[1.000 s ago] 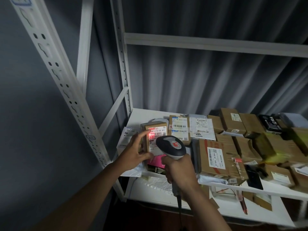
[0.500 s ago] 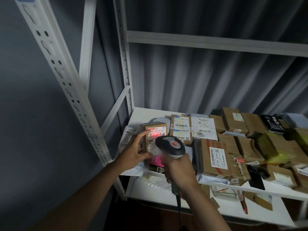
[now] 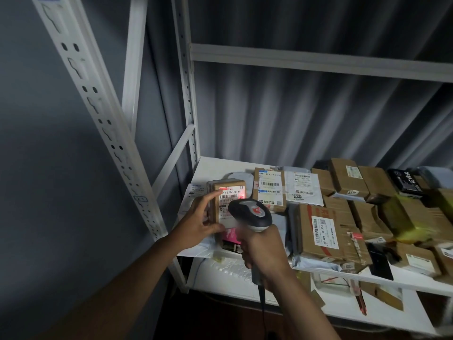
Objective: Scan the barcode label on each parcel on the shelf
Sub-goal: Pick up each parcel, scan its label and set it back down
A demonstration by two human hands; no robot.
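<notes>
A small brown parcel (image 3: 226, 192) with a white barcode label stands tilted up at the shelf's left front. My left hand (image 3: 199, 220) holds it by its left side, forefinger on the top edge and thumb under the label. My right hand (image 3: 263, 255) grips the handle of a grey and black barcode scanner (image 3: 251, 213), whose head points at that label. A red scan light falls on the label's right part. More labelled parcels lie beside it: a brown one (image 3: 269, 188), a white mailer (image 3: 304, 188) and a larger carton (image 3: 323, 231).
The white metal shelf (image 3: 220, 165) carries several more brown cartons to the right, a black box (image 3: 407, 184) and a yellow-taped parcel (image 3: 409, 222). A perforated upright (image 3: 98, 106) stands at the left. The lower shelf (image 3: 392, 312) holds bubble wrap and loose packets. The scanner's cable hangs down.
The red scan light has shifted from the label's left part to its right part. Both hands keep their hold and the view has barely moved.
</notes>
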